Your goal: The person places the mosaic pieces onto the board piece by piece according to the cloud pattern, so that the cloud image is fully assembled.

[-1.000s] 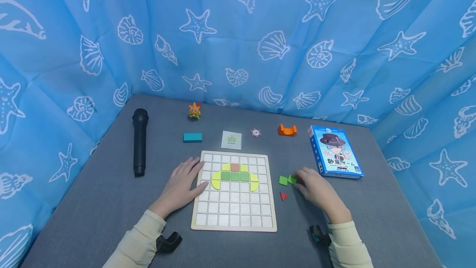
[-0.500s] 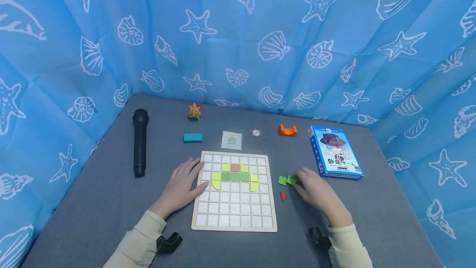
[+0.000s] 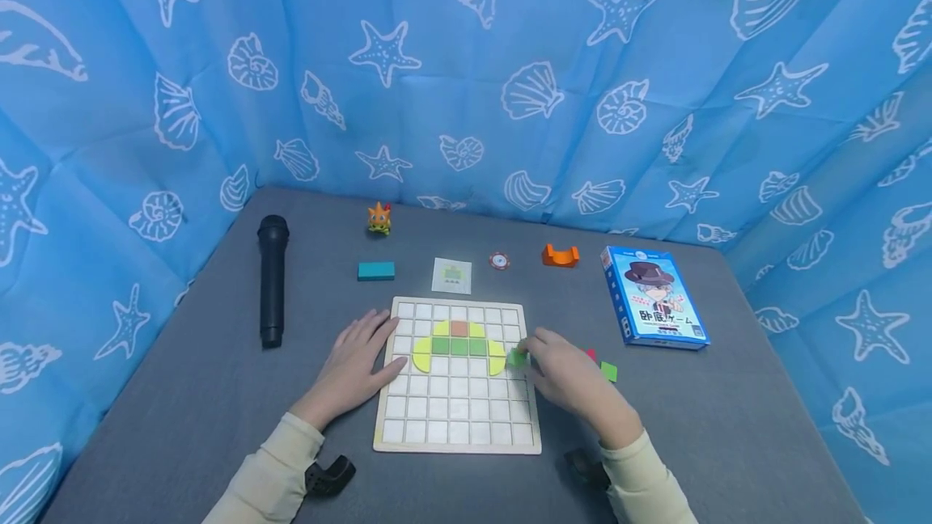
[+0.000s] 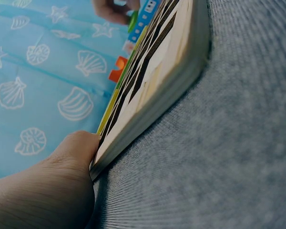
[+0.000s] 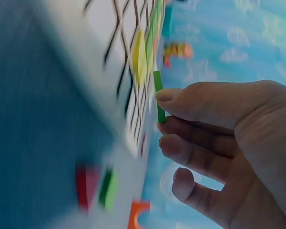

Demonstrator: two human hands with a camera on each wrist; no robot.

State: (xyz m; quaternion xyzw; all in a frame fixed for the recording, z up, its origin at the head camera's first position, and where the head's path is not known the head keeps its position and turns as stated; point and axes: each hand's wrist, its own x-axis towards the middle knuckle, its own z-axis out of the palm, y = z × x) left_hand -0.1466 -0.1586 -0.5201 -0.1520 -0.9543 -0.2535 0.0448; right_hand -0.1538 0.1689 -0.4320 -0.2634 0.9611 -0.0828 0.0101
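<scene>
pinching a green tile (image 3: 516,357) between thumb and fingertips, the right hand (image 3: 571,378) holds it over the grid board's (image 3: 458,435) right edge — the left hand (image 3: 354,366) lies flat, fingers straight, against the board's left edge.

Blue seashell-print cloth (image 3: 510,63) surrounds a grey, seemingly felt-covered table (image 3: 728,427).

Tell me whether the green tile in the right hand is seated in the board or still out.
Out: the right hand pinches the green tile above the board.
</scene>
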